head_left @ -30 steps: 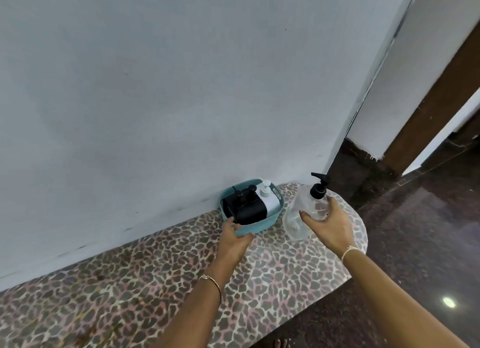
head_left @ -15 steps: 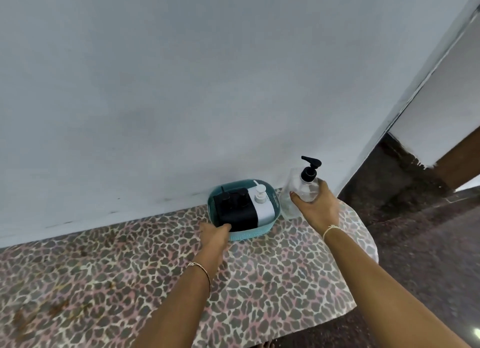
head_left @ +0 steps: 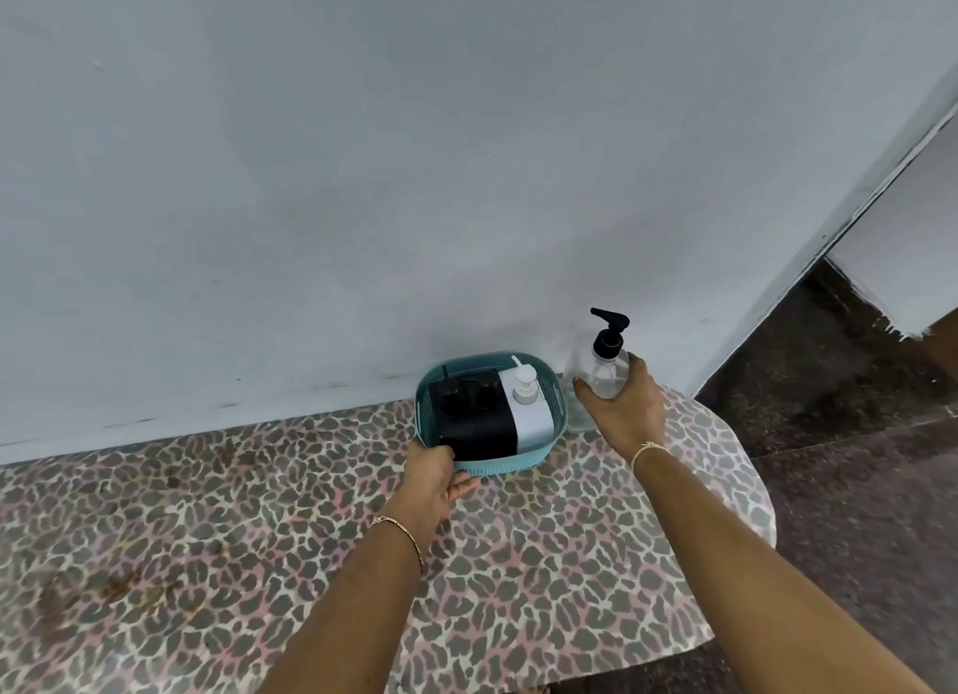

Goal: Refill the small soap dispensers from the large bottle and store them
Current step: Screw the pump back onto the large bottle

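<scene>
Pale grey-blue painted wall (head_left: 363,175) w/ scuffs near its base, leopard-print table cover (head_left: 207,538) set against it, brown stains at left, dark speckled floor (head_left: 855,486) at rt, white side wall (head_left: 902,258) w/ ragged paint edge

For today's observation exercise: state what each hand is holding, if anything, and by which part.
The left hand grips the teal basket by its near rim; the right hand holds the clear pump bottle around its body, below the pump.

dispensers (head_left: 484,419) in basket (head_left: 518,464) on table (head_left: 544,564), large bottle (head_left: 604,377) right of basket
</scene>
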Demonstrator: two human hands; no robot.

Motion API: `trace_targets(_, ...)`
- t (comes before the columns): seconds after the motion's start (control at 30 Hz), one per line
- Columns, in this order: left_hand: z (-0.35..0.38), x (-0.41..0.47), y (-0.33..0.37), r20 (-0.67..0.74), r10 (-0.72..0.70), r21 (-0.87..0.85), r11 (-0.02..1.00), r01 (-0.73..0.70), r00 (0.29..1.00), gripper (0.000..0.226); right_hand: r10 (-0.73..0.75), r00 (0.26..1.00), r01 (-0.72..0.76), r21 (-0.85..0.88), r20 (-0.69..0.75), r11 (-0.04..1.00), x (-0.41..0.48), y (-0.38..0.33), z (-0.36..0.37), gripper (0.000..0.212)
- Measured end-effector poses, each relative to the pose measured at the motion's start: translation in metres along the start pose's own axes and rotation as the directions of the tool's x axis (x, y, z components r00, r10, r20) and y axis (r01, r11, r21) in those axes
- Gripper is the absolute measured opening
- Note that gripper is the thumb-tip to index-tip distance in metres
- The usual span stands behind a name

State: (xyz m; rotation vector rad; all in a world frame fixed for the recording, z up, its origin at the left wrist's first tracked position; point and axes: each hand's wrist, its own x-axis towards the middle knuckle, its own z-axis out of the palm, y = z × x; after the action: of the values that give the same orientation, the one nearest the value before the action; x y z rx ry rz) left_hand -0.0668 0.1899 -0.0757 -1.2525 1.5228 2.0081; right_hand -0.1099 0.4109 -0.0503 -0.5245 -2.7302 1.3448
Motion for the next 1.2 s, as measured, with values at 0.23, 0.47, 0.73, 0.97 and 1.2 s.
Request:
trace_targets(0.23, 0.007, 0.000, 0.002, -0.072, 0.056, -0.088, 0.994, -0.062, 0.996, 0.045, 0.029, 0.999, -0.029, 0.037, 0.022, 0.999, -0.004, -0.003, 0.000, 0.078)
trace_targets(0.47, 0.008, -0.001, 0.005, -0.139, 0.039, -0.083, 0.995, -0.051, 0.990, 0.049, 0.027, 0.999, -0.029, 0.045, 0.046, 0.999, -0.006, -0.011, -0.002, 0.075)
trace_targets(0.73, 0.002, -0.003, 0.008, -0.140, 0.036, -0.094, 0.994, -0.050, 0.989, 0.046, 0.033, 0.999, -0.035, 0.062, 0.039, 0.997, -0.005, -0.014, 0.000, 0.074)
trace_targets(0.97, -0.005, 0.002, 0.010, -0.133, 0.045, -0.106, 0.993, -0.060, 0.990, 0.049, 0.035, 0.998, -0.038, 0.056, 0.053, 0.998, -0.004, -0.010, 0.007, 0.077)
trace_targets(1.2, -0.005, 0.007, 0.009, -0.109, 0.029, -0.051, 0.998, -0.035, 0.994, 0.045, 0.034, 0.998, -0.035, 0.015, 0.050, 0.999, -0.004, -0.012, 0.008, 0.076)
